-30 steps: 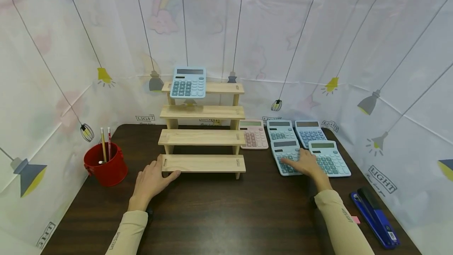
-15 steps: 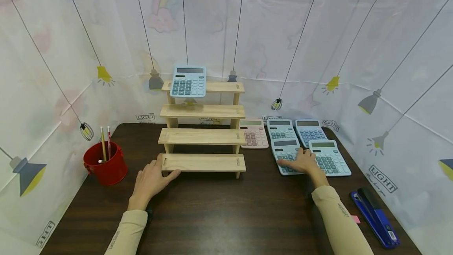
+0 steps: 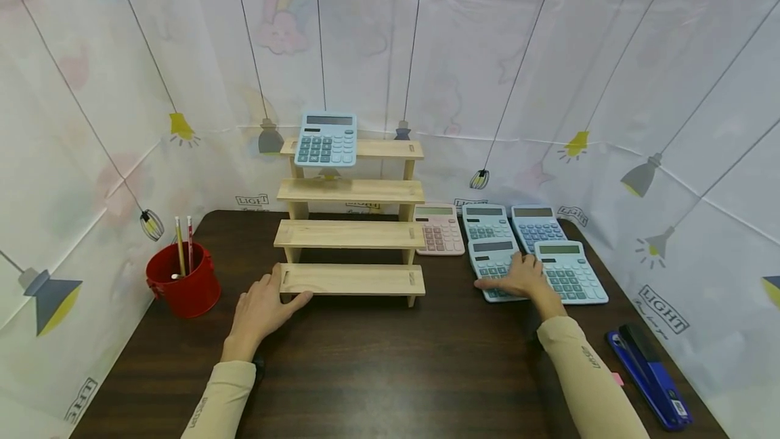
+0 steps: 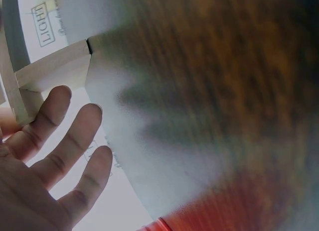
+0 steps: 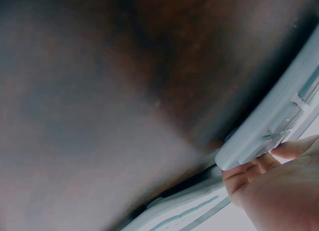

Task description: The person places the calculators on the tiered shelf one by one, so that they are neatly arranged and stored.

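Observation:
In the head view, my left hand (image 3: 262,310) touches the left end of the lowest shelf of a wooden stepped stand (image 3: 353,280), thumb along its front edge. In the left wrist view, the other fingers (image 4: 82,126) lie fairly straight beside the stand's end. My right hand (image 3: 523,280) grips a light blue calculator (image 3: 492,249) at the front of the group; the thumb reaches its left edge and the fingers its right side. Part of its keypad is hidden. The right wrist view shows fingers (image 5: 249,172) against a calculator's edge (image 5: 264,126). Another light blue calculator (image 3: 326,141) leans on the top shelf.
A pink calculator (image 3: 440,230) and several blue ones, such as the one at the front right (image 3: 569,273), lie on the dark table (image 3: 396,371). A blue stapler (image 3: 648,378) lies at right. A red bucket (image 3: 185,286) with pencils stands at left.
My right thumb has slid slightly left across the front calculator, from its keys to its left edge. The left hand and the stand keep their places.

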`<state>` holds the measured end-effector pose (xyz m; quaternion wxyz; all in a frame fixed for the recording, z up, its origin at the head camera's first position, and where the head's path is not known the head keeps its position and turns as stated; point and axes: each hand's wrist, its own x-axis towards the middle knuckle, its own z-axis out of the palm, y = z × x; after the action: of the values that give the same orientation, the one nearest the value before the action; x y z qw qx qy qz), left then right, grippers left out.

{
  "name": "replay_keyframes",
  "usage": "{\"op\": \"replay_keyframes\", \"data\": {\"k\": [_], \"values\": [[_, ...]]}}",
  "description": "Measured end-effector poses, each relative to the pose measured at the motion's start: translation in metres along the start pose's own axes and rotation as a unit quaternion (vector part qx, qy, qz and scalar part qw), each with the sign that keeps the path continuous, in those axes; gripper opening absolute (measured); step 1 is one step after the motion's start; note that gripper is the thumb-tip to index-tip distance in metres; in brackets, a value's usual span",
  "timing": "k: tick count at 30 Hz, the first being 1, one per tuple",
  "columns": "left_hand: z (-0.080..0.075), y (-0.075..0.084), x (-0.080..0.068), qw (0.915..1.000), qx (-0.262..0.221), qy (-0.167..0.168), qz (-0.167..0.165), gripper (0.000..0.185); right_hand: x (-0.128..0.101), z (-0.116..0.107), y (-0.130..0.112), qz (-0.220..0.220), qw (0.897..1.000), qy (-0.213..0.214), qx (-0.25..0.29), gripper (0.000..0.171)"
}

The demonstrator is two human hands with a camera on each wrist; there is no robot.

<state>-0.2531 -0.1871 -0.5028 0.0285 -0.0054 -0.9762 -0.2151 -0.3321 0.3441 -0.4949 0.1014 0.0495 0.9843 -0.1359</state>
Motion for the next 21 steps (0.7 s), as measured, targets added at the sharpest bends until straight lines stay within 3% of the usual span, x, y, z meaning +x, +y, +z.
{"op": "replay_keyframes", "data": {"k": [21], "values": [[0.0000,-0.0016,0.0011,1.0000,-0.001,-0.003,0.004,0.109,-0.0054,-0.0005,-0.0038,0.010,1.000,0.003,-0.006,0.134]]}}
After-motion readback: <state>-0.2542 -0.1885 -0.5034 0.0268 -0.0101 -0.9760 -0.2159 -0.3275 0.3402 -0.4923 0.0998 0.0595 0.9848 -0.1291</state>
